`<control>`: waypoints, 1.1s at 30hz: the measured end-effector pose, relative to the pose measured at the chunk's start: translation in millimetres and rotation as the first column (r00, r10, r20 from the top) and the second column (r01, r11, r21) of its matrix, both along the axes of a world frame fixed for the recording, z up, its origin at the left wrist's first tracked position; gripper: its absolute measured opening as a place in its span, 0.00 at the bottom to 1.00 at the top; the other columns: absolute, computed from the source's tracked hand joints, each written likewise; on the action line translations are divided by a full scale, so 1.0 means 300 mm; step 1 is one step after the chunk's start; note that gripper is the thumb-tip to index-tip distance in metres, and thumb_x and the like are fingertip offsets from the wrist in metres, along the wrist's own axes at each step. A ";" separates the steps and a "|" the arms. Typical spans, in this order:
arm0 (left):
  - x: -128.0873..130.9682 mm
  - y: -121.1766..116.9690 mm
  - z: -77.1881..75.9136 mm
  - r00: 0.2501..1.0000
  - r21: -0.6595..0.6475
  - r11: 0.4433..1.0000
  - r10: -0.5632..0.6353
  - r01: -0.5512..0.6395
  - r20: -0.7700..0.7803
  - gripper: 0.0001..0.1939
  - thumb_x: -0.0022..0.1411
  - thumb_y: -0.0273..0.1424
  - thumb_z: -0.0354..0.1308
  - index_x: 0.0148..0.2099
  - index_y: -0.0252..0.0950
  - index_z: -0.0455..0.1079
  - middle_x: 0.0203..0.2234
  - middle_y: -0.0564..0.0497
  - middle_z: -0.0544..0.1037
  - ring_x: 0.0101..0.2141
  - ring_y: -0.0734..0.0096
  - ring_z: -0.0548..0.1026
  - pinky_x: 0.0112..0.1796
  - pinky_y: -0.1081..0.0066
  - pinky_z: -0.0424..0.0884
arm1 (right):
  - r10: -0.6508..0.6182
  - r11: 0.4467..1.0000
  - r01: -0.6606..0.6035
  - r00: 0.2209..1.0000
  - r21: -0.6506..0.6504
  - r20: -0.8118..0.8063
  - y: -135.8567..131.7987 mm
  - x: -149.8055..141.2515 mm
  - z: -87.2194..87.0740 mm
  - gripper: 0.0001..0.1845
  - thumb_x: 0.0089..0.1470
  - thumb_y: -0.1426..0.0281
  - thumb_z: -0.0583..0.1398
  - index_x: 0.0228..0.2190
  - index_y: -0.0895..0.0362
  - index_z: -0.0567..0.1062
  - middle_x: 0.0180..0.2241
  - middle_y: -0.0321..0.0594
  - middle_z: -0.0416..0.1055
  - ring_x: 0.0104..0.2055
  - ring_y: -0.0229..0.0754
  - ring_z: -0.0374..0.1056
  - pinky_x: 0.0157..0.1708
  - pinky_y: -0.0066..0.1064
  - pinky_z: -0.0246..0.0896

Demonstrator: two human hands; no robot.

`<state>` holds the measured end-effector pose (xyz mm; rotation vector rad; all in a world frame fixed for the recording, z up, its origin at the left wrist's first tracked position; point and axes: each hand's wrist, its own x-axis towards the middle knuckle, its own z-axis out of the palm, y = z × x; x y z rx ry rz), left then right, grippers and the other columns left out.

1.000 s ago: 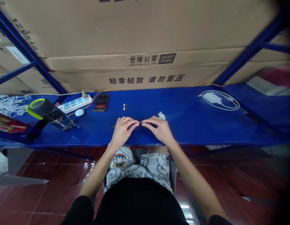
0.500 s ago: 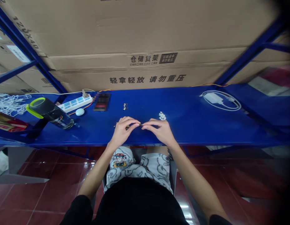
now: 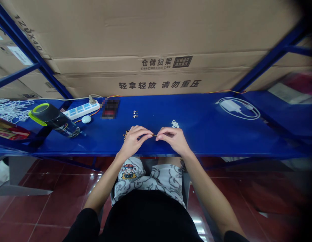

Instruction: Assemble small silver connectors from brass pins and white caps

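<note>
- Cardboard cartons (image 3: 145,33) printed with dark Chinese lettering fill the top of my view, and red floor tiles (image 3: 45,208) show below.
- Blue metal shelf (image 3: 196,143) runs across the middle and carries everything.
- Towards its left end I can make out a power strip (image 3: 81,111), a dark bottle (image 3: 55,120) with a green rim and a small white mouse (image 3: 86,119). Far right, a white charger (image 3: 227,105) sits inside its coiled cable.
- Left hand (image 3: 132,141) and right hand (image 3: 173,139) work close together near the shelf's front edge.
- Thin rod (image 3: 153,134) lies between them, off the shelf. The left fingers are curled closed around it; the right fingertips pinch its end. I cannot tell its material.
- Two small metal pins (image 3: 134,113) lie beyond the hands, and a little heap of white bits (image 3: 175,124) sits just past the right hand.
- My read: this is a fine pinching step, and it calls for a steady, light grip.
</note>
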<state>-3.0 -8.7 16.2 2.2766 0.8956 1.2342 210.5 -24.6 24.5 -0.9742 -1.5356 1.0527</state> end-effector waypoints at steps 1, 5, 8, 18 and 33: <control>0.000 0.000 -0.001 1.000 0.004 1.000 0.004 -0.004 -0.002 0.12 0.72 0.41 0.58 0.44 0.41 0.79 0.38 0.49 0.83 0.39 0.64 0.78 0.45 0.61 0.68 | -0.001 1.000 0.001 1.000 -0.003 -0.009 0.000 0.000 -0.001 0.09 0.50 0.63 0.71 0.24 0.53 0.82 0.26 0.37 0.80 0.30 0.42 0.74 0.36 0.35 0.69; 0.001 0.002 -0.005 1.000 0.030 0.999 0.019 -0.019 -0.004 0.12 0.72 0.41 0.58 0.44 0.40 0.79 0.38 0.49 0.83 0.39 0.64 0.77 0.44 0.62 0.67 | -0.021 1.000 0.021 1.000 0.001 -0.014 0.000 0.003 -0.011 0.08 0.50 0.63 0.72 0.25 0.53 0.82 0.27 0.37 0.80 0.30 0.42 0.74 0.36 0.35 0.69; 0.001 0.002 -0.007 1.000 0.050 0.999 0.006 -0.006 0.017 0.11 0.72 0.39 0.58 0.44 0.40 0.79 0.38 0.49 0.83 0.39 0.65 0.77 0.43 0.62 0.67 | -0.025 0.999 0.025 1.000 0.034 0.011 0.001 0.006 -0.015 0.08 0.51 0.63 0.71 0.25 0.53 0.82 0.27 0.37 0.80 0.31 0.42 0.74 0.37 0.35 0.69; 0.001 -0.002 -0.001 1.000 0.031 1.000 -0.004 0.003 0.025 0.12 0.73 0.41 0.58 0.44 0.41 0.79 0.37 0.49 0.83 0.39 0.65 0.78 0.44 0.62 0.68 | -0.023 0.997 0.020 0.999 0.081 0.030 0.001 0.004 -0.015 0.09 0.51 0.61 0.71 0.25 0.52 0.82 0.27 0.37 0.80 0.31 0.43 0.73 0.36 0.37 0.68; 0.000 -0.003 -0.003 1.000 0.047 0.999 -0.009 0.010 -0.030 0.12 0.73 0.40 0.57 0.44 0.41 0.79 0.38 0.50 0.83 0.40 0.65 0.78 0.45 0.63 0.68 | -0.006 0.997 0.000 0.997 0.079 0.075 0.005 0.012 -0.027 0.08 0.53 0.62 0.70 0.27 0.52 0.82 0.29 0.36 0.80 0.33 0.44 0.75 0.39 0.37 0.69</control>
